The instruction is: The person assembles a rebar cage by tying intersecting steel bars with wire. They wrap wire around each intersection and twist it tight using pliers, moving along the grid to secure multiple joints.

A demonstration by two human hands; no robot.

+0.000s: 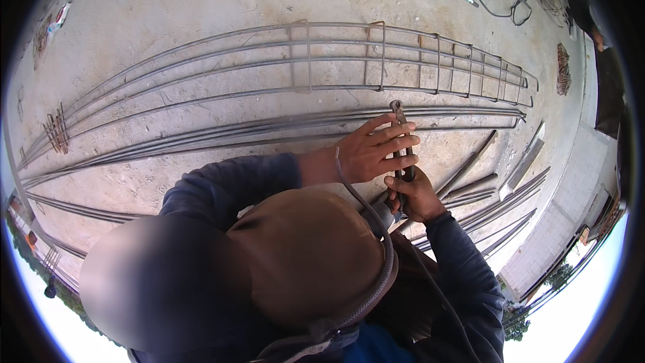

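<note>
Daylight is bright, lower left apparently blurred

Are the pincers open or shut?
Apparently nearly shut: the handles of the pincers lie close together in the right hand. Cannot tell whether the jaws meet.

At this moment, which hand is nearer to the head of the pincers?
Left. The left hand lies across the pincers, close to their head; the right hand is around the handles, farther from that head.

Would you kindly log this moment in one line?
left hand: laid across pincers | right hand: gripping pincers | steel-bar cage: on concrete ground
</note>
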